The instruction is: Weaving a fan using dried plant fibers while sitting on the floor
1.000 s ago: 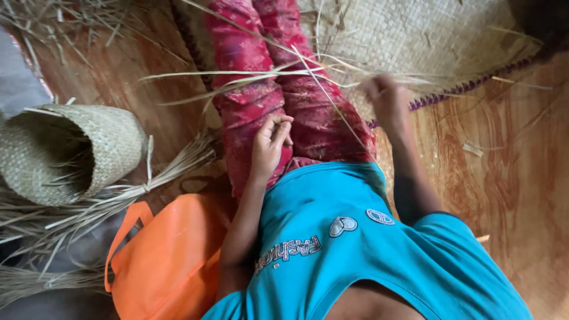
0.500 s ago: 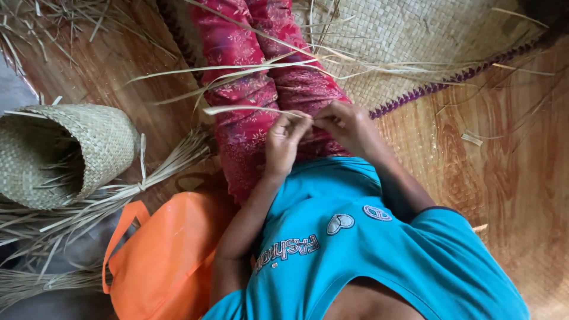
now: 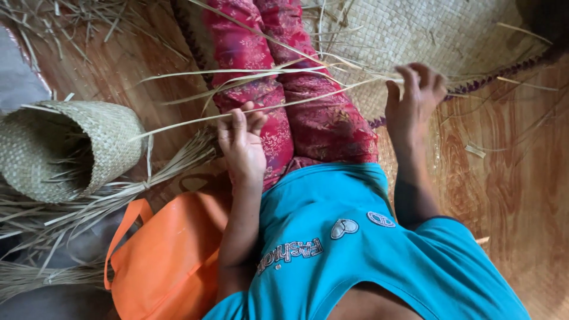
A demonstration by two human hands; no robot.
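- The left hand is seen at the centre of the frame, its forearm rising straight from the lower middle, the hand laid on the thigh of the red patterned trousers.
- The right hand is raised in the upper right of the frame, its forearm running up from the turquoise shirt.
- A long pale dried straw strip is stretched between the two hands, across the trousers, among several loose strips of the same kind.
- A flat woven straw mat is spread over the upper right, on the brown wooden floor; a small woven straw basket lies on its side at the left edge, with a bundle of straw below it.
- An orange fabric bag is placed at the lower left, just beside the left forearm.
- The left hand's fingers are curled shut, with the strip pinched at the fingertips.
- The right hand's fingers are bent loosely around the other end of the strip, half closed on it.
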